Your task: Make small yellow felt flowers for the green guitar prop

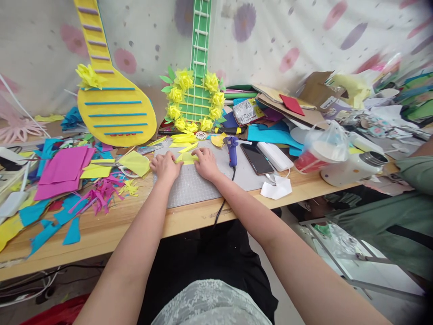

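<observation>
Between my two hands a strip of yellow crepe paper (187, 157) lies on the grey cutting mat (186, 187). My left hand (166, 166) grips its left end, thumb and fingers pressed together. At the other end, my right hand (206, 163) pinches the paper the same way. More yellow strips (182, 140) lie just behind my hands. A blue hot glue gun (232, 151) stands right of my right hand, its black cord running over the table's front edge.
Behind the mat stand a yellow lute-shaped cutout (117, 106) and a green one (199, 58) ringed with yellow paper flowers. Magenta sheets (64, 174) and scraps lie left. A phone (256, 158), a bagged cup (318, 153) and a white bottle (352, 169) are right. A person's sleeve (416, 174) shows far right.
</observation>
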